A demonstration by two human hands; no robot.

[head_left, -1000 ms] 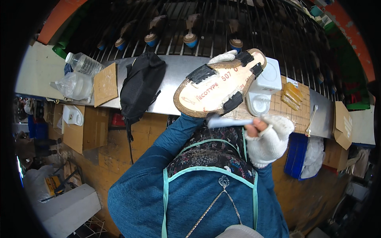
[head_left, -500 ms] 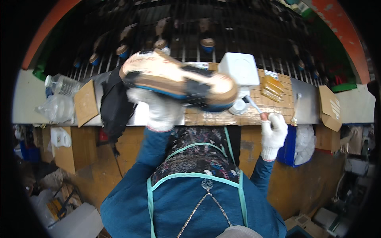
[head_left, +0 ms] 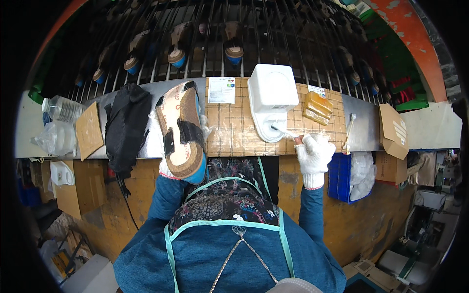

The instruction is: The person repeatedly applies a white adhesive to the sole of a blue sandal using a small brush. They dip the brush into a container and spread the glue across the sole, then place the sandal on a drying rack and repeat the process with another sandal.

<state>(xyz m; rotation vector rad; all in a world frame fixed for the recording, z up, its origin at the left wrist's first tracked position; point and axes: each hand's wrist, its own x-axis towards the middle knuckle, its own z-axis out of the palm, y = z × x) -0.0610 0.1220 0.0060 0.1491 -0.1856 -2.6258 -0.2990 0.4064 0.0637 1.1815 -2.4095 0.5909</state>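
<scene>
In my gloved left hand (head_left: 164, 169) is a sandal on a blue shoe last (head_left: 184, 127), held bottom up and nearly upright, with a tan underside and black straps. The sandal hides most of that hand's fingers. My gloved right hand (head_left: 315, 154) pinches a thin brush (head_left: 288, 130) with a white handle between bare fingertips. Its dark tip is at the round dish of a white dispenser (head_left: 273, 90); whether it touches what is inside cannot be seen.
Shoe parts on blue lasts (head_left: 177, 56) sit on a rack of dark rods beyond the table. Yellow blocks (head_left: 317, 108) and a second brush (head_left: 350, 132) lie right of the dispenser. A black bag (head_left: 127, 122), cardboard piece (head_left: 89, 131) and plastic bottle (head_left: 66, 109) are at left.
The sandal has swung from lying across the table to nearly upright at my left. My right hand has brought the brush tip to the dispenser's dish. The view has shifted a little.
</scene>
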